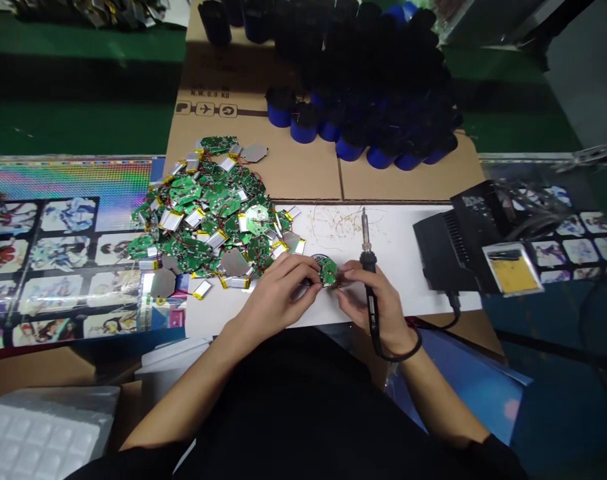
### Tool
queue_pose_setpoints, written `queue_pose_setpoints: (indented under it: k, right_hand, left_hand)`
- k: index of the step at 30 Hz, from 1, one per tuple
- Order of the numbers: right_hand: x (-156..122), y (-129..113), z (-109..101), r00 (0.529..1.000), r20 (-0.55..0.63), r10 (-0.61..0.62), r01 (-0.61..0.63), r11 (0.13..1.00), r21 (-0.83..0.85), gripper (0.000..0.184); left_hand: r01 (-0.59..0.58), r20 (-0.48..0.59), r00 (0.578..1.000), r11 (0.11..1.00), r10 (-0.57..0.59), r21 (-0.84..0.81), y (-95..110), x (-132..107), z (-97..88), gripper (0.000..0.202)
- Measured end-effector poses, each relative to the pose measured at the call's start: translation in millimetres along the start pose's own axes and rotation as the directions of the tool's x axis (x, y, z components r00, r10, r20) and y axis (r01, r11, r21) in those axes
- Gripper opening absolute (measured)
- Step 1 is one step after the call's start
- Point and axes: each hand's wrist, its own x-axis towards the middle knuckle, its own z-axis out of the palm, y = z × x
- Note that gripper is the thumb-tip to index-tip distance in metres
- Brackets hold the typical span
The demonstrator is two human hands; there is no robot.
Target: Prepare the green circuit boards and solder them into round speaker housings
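My left hand [278, 297] is closed, its fingers pinching the edge of a small round green circuit board [327, 271]. The board sits directly between my hands, and being round, it has no long axis. My right hand [371, 300] wraps around a soldering iron [369, 267], tip pointing up, with its fingertips at the board's other edge. Further left lies a heap of green boards [208, 220], beside white paper [398, 267].
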Motion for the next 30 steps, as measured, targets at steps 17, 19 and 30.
queue_pose_setpoints:
  k: [17,19,30]
  right_hand:
    - [11,-19,2,0.981,-0.008,-0.194,0.190,0.967,-0.168,0.047]
    - [8,-19,6,0.982,-0.014,-0.191,0.186,0.969,-0.161,0.048]
    - [6,-20,11,0.973,-0.013,-0.232,0.231,0.970,-0.076,0.048]
  left_hand:
    - [0.116,0.047,0.993,0.983,-0.111,-0.141,3,5,-9.1,0.003]
    - [0.130,0.062,0.991,0.980,-0.121,-0.152,3,5,-11.1,0.002]
    - [0.101,0.041,0.995,0.981,-0.096,-0.168,0,-1,-15.3,0.002]
